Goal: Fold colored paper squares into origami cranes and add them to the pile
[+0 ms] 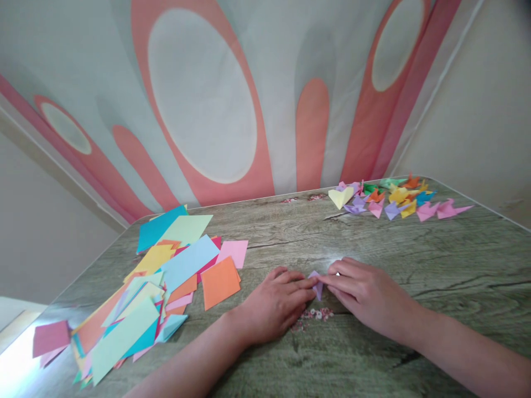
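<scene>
A small folded purple paper [317,286] lies on the wood-grain table between my two hands. My left hand [281,297] rests palm down on the table, its fingers pressed together and their tips on the paper's left edge. From the right, my right hand [362,293] reaches in with its fingers together, and the fingertips press on the paper's right side. The parts of the paper under the fingertips are hidden.
Loose coloured sheets, among them a light blue one [191,262] and an orange one [221,283], spread over the table's left side. Folded paper figures, one of them pink [450,209], stand at the back right. A patterned wall covering [282,110] rises behind the table [415,243].
</scene>
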Motion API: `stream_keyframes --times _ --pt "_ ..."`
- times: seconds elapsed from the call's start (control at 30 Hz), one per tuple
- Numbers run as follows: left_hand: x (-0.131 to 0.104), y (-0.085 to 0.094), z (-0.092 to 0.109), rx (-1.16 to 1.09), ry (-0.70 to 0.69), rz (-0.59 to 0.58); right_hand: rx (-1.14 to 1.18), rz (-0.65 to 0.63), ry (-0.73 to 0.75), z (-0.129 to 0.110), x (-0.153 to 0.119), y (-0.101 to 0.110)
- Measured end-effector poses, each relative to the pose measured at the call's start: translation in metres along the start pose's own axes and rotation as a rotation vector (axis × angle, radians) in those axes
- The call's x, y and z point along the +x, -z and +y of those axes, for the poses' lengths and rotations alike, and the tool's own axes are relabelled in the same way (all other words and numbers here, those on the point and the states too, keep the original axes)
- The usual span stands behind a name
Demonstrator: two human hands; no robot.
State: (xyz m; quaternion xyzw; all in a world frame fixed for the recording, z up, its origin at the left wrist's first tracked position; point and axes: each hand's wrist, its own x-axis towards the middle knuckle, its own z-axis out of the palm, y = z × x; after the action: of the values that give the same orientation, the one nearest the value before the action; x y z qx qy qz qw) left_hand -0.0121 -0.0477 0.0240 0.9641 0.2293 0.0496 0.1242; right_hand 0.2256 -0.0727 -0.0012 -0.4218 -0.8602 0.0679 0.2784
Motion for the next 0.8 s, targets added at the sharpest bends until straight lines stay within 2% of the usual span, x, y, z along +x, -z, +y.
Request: stream_keyframes --times 0.1,0.23,0.63,0.8 --pt "0.001 0.002 0.003 -0.009 0.019 -0.007 0.088 -0.046 -0.074 0.010 0.001 -0.009" --pt "0.001 0.002 0.007 -0.032 0.027 -0.041 0.163 -0.043 -0.138 0.016 0.002 -0.016" --pt "0.001 0.008 0.002 -0.089 -0.005 -0.083 0.298 -0.135 -0.217 0.019 0.015 -0.013" --pt "0.000 0.009 0.004 -0.095 -0.015 -0.063 0.255 -0.140 -0.247 0.020 0.016 -0.018"
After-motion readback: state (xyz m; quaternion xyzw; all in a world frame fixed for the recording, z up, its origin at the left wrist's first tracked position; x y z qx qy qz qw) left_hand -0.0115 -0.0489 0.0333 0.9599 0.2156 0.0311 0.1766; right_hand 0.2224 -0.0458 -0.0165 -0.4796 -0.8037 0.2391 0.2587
